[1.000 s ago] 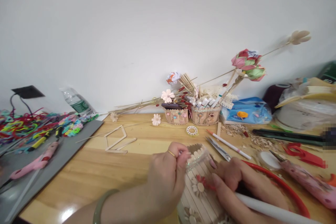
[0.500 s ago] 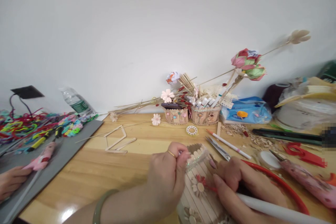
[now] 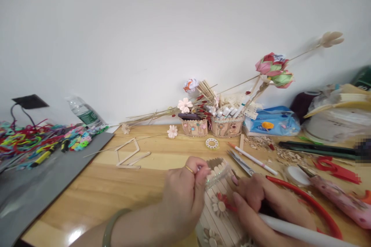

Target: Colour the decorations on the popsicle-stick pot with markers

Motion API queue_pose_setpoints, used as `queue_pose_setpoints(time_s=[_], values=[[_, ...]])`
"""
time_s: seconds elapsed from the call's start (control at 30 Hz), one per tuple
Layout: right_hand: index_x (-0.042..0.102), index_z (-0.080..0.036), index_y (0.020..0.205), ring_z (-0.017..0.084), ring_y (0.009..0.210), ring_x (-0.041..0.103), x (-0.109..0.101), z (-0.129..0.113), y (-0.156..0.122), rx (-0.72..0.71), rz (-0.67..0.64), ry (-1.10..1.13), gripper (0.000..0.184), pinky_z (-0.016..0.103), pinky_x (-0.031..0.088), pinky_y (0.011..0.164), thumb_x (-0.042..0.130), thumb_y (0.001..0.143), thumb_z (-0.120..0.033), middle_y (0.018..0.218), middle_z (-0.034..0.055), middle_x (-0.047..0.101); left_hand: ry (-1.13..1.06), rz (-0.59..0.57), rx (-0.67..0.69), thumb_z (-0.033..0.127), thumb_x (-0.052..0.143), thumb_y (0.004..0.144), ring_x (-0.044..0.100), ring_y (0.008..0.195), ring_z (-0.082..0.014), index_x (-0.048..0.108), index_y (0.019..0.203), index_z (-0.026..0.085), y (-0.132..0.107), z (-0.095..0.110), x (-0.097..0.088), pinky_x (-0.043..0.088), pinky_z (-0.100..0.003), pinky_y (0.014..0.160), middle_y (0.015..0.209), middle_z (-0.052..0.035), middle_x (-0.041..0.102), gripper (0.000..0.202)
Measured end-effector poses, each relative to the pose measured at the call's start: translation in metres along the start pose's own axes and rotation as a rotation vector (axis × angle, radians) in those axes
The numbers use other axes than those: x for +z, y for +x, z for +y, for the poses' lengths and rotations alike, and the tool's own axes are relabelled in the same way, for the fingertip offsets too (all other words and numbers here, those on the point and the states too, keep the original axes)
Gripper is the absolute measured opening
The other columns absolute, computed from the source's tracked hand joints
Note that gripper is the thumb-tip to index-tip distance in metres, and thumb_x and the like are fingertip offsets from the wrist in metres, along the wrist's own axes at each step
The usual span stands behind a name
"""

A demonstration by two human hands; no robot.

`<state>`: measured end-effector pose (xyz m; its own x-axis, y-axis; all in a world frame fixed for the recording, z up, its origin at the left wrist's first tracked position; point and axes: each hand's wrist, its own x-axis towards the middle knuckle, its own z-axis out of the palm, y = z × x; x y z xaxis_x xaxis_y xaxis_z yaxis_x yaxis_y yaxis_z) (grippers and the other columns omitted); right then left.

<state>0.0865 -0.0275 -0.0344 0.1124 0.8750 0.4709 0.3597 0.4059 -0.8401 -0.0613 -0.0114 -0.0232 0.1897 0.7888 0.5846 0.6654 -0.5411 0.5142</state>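
My left hand, with a ring and a green bangle, pinches the upper left edge of a craft-stick container that leans at the table's front. Glittery trim runs below its scalloped rim. My right hand is closed round a white-barrelled marker, its red tip at a wooden petal flower on the container's side. Several of that flower's upper petals are red and the others are bare wood. A second, uncoloured flower sits lower down. My right fingers hide part of the container.
Scissors, a second marker and a roll of tape lie behind the container. Two decorated baskets stand by the wall. At right are red-handled pliers and a pink glue gun; pipe cleaners cover the left mat.
Another person's hand and the pink tool it held at the far left have gone from view. My own hands have barely moved, the marker staying at the flower.
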Motion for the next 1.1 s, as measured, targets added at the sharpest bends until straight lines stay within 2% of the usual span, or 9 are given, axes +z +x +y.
queue_pose_setpoints(time_s=[0.2, 0.4, 0.63, 0.87, 1.1], values=[[0.037, -0.023, 0.049, 0.011, 0.04, 0.044, -0.0042, -0.0015, 0.0026, -0.023, -0.021, -0.024, 0.034, 0.022, 0.037, 0.036, 0.058, 0.073, -0.035, 0.043, -0.004, 0.04, 0.001, 0.006, 0.011, 0.014, 0.032, 0.087, 0.036, 0.037, -0.008, 0.046, 0.077, 0.018, 0.0005, 0.0003, 0.0002, 0.028, -0.02, 0.04, 0.049, 0.0072, 0.038, 0.017], [0.031, -0.022, 0.058, 0.009, 0.042, 0.044, -0.0071, -0.0043, 0.0077, -0.165, -0.203, -0.045, 0.029, 0.018, 0.04, 0.041, 0.051, 0.079, -0.018, 0.048, -0.0066, 0.043, -0.003, 0.007, 0.014, 0.014, 0.032, 0.087, 0.037, 0.037, -0.0081, 0.046, 0.077, 0.018, 0.0003, -0.0004, 0.0001, 0.029, -0.019, 0.04, 0.05, 0.0072, 0.039, 0.017], [0.03, -0.023, 0.06, 0.008, 0.04, 0.042, -0.0053, -0.0038, 0.0041, -0.197, -0.204, -0.067, 0.029, 0.016, 0.037, 0.037, 0.051, 0.078, -0.015, 0.048, -0.0075, 0.042, 0.005, 0.019, 0.038, 0.014, 0.032, 0.087, 0.04, 0.04, -0.0078, 0.046, 0.078, 0.018, -0.0003, -0.0019, 0.0001, 0.031, -0.019, 0.043, 0.054, 0.006, 0.044, 0.017], [0.027, -0.023, 0.059, 0.008, 0.04, 0.041, -0.0041, -0.0015, 0.0042, -0.201, -0.179, -0.056, 0.031, 0.015, 0.037, 0.038, 0.05, 0.078, -0.015, 0.047, -0.0082, 0.038, 0.011, 0.02, 0.036, 0.013, 0.033, 0.088, 0.038, 0.039, -0.0079, 0.045, 0.079, 0.018, -0.0003, -0.0013, 0.0009, 0.029, -0.019, 0.042, 0.052, 0.0067, 0.042, 0.016], [0.029, -0.023, 0.06, 0.007, 0.04, 0.041, -0.0052, -0.0023, 0.0051, -0.209, -0.233, -0.08, 0.029, 0.015, 0.037, 0.037, 0.049, 0.079, -0.013, 0.049, -0.0083, 0.041, 0.012, 0.022, 0.029, 0.014, 0.032, 0.088, 0.04, 0.04, -0.0081, 0.046, 0.079, 0.019, -0.0007, -0.0019, 0.0008, 0.031, -0.019, 0.043, 0.053, 0.0061, 0.044, 0.017]])
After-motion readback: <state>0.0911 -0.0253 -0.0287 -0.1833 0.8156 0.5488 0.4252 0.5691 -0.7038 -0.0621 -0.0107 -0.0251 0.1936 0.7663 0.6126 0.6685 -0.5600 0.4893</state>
